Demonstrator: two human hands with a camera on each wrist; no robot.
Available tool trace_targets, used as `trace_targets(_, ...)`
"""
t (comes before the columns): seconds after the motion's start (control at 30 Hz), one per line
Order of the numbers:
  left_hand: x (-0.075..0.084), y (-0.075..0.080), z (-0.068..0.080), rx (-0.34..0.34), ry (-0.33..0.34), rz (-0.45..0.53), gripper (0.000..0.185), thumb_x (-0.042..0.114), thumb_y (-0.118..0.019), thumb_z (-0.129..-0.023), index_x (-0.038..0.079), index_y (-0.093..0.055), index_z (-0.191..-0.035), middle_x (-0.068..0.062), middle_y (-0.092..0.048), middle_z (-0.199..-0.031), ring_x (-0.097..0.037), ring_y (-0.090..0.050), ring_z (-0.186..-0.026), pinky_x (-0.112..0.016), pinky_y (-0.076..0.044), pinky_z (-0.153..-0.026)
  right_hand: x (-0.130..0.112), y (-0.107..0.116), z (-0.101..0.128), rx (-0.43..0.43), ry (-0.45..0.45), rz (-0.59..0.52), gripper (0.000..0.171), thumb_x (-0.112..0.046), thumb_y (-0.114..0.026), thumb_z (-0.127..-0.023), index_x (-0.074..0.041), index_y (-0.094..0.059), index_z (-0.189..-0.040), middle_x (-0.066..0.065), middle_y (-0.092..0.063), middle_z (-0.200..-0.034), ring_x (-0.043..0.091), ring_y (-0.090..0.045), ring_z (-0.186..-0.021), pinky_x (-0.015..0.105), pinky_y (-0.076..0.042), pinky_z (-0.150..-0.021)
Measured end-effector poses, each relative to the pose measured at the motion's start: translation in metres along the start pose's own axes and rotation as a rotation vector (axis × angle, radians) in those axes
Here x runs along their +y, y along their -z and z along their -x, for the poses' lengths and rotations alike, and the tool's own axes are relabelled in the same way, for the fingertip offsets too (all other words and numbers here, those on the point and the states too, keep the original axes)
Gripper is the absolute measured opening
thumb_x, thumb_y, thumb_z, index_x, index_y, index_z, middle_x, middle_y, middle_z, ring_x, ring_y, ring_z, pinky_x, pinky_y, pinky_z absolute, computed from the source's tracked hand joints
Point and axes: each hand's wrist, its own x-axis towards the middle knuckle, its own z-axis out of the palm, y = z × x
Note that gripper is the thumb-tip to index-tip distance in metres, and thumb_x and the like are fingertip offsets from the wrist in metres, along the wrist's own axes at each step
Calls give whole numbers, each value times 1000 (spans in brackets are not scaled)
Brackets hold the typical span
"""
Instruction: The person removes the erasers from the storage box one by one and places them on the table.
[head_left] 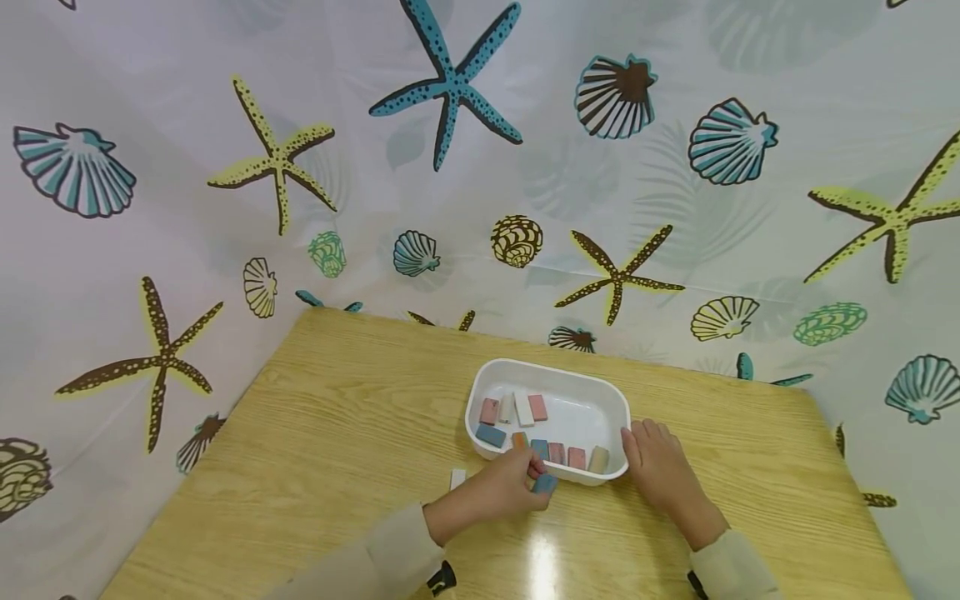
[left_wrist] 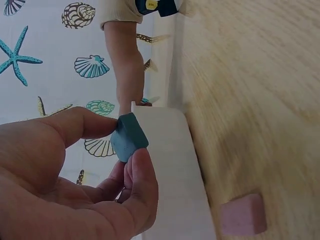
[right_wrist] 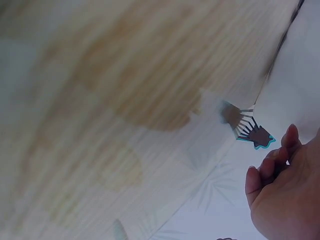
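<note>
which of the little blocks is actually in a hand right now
The blue block, pinched between thumb and fingertip of the left hand just outside the white tray. The other blocks lie loose in the tray or on the table.

No readable text, labels or numbers anywhere (wrist tag blurred)

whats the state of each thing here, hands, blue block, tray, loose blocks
left hand: pinching the blue block
blue block: held off the table, just outside the tray
right hand: fingers straight, resting against the tray
white tray: upright, holding several blocks
pink block: lying loose on the table
</note>
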Motion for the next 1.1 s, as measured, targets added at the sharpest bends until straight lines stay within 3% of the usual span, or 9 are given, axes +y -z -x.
trace_targets(0.27, -24, -14, 7, 29, 39, -100, 25, 10, -67, -82, 4, -52, -102, -5, -51, -103, -12, -51, -83, -24, -45, -66, -1, 2, 0, -20, -13, -7, 36, -32, -26, -102, -7, -49, -90, 2, -39, -79, 22, -37, -75, 35, -29, -64)
trace_targets(0.5, -34, -21, 8, 63, 41, -160, 22, 9, -67, -78, 3, -53, -93, -4, -47, -86, -11, -42, -69, -23, -37, -57, -1, 2, -1, -17, -11, -8, 36, -32, -26, -102, -7, -48, -89, 3, -38, -79, 22, -37, -75, 35, -29, -64)
trace_targets(0.67, -38, -31, 7, 115, 63, -338, 27, 15, -69, -77, 5, -53, -95, -1, -45, -87, -12, -42, -76, -25, -40, -65, 0, 1, 0, -19, -16, -3, 35, -32, -26, -103, -8, -47, -88, 2, -38, -78, 22, -35, -74, 33, -28, -62)
trace_targets(0.9, -42, -45, 8, 235, 6, -637, 23, 15, -66, -74, 6, -48, -85, -3, -43, -78, -15, -44, -69, -32, -41, -72, 0, 0, 0, -19, -19, -14, 35, -32, -26, -102, -8, -48, -89, 2, -38, -78, 21, -36, -74, 34, -28, -63)
trace_targets(1.1, -42, -48, 9, 267, -7, -694, 25, 16, -68, -73, 5, -50, -86, -2, -42, -78, -15, -43, -69, -32, -40, -75, -2, -1, 1, 1, -14, -4, 34, -31, -27, -102, -9, -47, -86, 2, -37, -77, 22, -36, -73, 33, -28, -62)
